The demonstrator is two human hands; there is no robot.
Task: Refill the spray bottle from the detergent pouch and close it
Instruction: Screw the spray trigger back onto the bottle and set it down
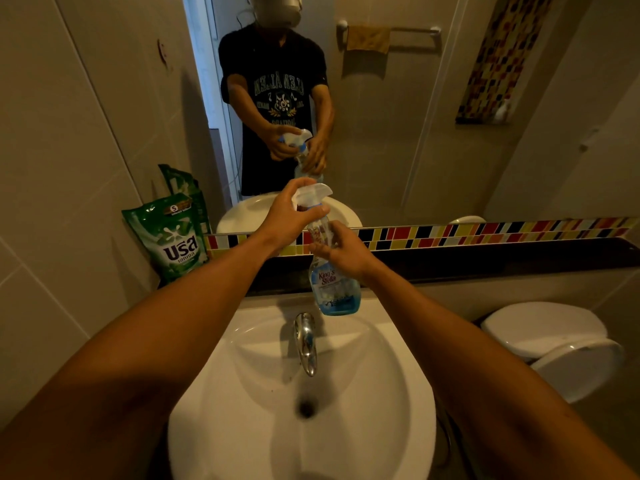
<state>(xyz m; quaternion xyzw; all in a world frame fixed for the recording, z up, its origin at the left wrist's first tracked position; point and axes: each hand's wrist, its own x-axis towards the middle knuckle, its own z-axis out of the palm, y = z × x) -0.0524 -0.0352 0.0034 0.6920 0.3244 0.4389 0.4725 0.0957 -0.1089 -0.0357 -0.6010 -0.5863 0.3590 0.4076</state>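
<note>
Bottle [334, 285] between hands [292, 216], apparently gripped.

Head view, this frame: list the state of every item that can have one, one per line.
spray bottle: held tilted above the sink, a little blue liquid at the bottom
trigger head: on the bottle neck, gripped
left hand: closed on the trigger head
right hand: closed on the bottle body
detergent pouch: standing on the ledge, untouched
tap: no water running
sink: basin looks dry
toilet lid: down
</note>
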